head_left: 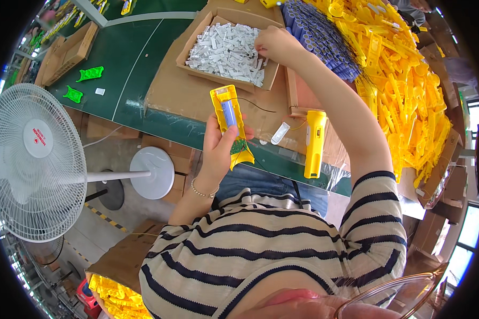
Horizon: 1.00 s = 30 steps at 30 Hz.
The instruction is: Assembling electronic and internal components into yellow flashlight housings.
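One white pedestal fan (38, 139) stands leftmost, then two green plastic shells (90, 74). The left hand (216, 151) grips one yellow half-casing (240, 121) above the table's near edge — thumb at the single blue battery cell (228, 112) inside. Beyond, the right arm stretches forward, its hand (277, 45) over one cardboard box (218, 78) of many white pieces (223, 50) — fingertips curled, pinch unclear. Rightward lies one yellow casing (315, 143).
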Each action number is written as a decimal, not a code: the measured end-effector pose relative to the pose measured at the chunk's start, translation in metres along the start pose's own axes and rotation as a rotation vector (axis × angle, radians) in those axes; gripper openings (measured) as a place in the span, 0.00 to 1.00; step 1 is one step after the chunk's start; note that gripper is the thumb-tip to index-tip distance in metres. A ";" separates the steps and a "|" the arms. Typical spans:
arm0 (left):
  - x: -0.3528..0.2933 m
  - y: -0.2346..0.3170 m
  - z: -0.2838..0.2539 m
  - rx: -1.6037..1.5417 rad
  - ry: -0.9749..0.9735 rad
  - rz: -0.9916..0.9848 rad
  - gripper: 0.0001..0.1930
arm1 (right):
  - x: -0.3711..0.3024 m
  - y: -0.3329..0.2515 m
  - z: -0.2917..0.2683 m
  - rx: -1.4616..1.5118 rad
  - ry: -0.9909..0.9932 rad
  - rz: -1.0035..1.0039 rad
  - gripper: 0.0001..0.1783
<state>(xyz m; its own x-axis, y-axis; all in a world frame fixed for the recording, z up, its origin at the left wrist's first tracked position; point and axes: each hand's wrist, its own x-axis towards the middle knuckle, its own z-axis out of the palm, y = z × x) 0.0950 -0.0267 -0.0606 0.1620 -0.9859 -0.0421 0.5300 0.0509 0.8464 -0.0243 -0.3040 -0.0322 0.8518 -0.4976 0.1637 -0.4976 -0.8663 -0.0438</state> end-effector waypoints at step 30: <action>-0.039 -0.011 0.096 0.739 -0.402 0.338 0.24 | -0.215 -0.136 -0.108 1.092 0.670 0.445 0.04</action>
<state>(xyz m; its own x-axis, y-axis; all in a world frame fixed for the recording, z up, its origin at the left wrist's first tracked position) 0.0031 -0.0043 -0.0175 -0.1647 -0.9253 0.3417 -0.1845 0.3692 0.9109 -0.1579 -0.0747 0.0452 0.2557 -0.8966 0.3616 -0.0581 -0.3876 -0.9200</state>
